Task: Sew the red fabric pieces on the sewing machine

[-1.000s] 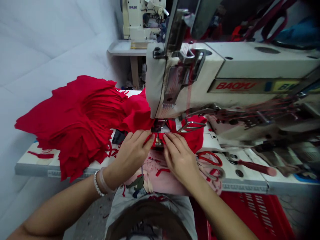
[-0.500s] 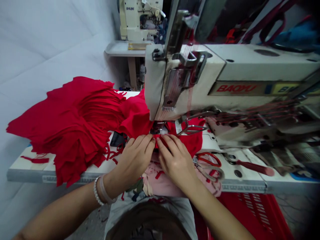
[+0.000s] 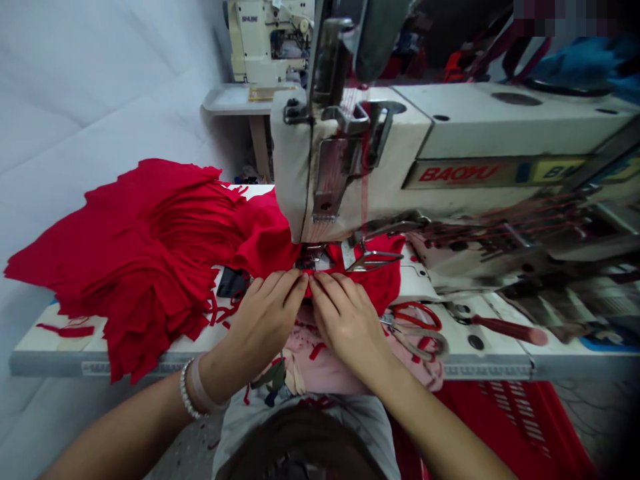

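Note:
Red fabric [image 3: 373, 287] lies under the presser foot [image 3: 312, 253] of a white sewing machine [image 3: 355, 167]. Its near edge is pinched by my left hand [image 3: 267, 313] and my right hand [image 3: 345, 317], their fingertips almost touching just in front of the foot. Both hands are closed, thumbs toward each other. More red cloth [image 3: 265, 233] bulges up to the left of the foot and meets a thick pile of red fabric pieces [image 3: 135, 247]. The needle tips are hidden behind the foot and cloth.
Right of my hands lie red-handled scissors [image 3: 417, 323] and a red-handled screwdriver [image 3: 510, 330]. Pink cloth [image 3: 325, 367] with red scraps hangs at the table's front edge. Below right is a red plastic basket [image 3: 520, 427]. Another sewing machine [image 3: 270, 40] stands behind.
The view has shifted slightly, moving the machine left in the picture. My hands keep hold of the red fabric, with fingertips now closer together at the foot.

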A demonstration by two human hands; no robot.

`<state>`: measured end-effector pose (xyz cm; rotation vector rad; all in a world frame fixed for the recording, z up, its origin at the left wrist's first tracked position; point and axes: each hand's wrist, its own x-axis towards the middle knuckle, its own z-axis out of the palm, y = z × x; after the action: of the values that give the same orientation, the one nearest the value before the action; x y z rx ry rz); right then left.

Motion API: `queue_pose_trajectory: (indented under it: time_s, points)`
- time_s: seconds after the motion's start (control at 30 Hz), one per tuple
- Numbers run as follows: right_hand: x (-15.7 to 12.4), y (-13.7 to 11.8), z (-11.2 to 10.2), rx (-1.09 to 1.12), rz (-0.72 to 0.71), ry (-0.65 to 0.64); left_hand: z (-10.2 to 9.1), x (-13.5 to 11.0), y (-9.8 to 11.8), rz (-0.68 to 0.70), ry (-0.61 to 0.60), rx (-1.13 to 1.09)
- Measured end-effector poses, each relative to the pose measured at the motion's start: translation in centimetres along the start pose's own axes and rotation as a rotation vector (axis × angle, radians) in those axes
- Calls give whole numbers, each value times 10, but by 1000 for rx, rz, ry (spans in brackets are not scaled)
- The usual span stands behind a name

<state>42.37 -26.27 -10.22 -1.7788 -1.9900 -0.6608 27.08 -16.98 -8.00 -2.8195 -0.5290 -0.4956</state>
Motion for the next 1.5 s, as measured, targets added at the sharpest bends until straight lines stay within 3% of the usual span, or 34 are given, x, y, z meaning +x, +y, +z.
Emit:
queue_pose_trajectory:
  time_s: [0.43, 0.63, 0.83, 1.03, 1.23, 1.5]
  points:
    - [14, 6, 4, 55, 69, -43, 4, 5, 0, -33, -51, -25]
    - [14, 11, 6, 121, 80, 13, 4, 7, -3, 12, -26, -58]
    - [18, 14, 7, 220, 141, -25, 3, 11, -8, 33, -47, -73]
    - [20, 18, 9, 325, 169, -46, 10, 10, -16, 56, 61, -97]
    - [16, 22, 11, 311, 126, -2, 8, 11, -19, 85, 127, -84]
    - [17, 19, 12, 215, 24, 49, 3, 14, -12, 93, 129, -26]
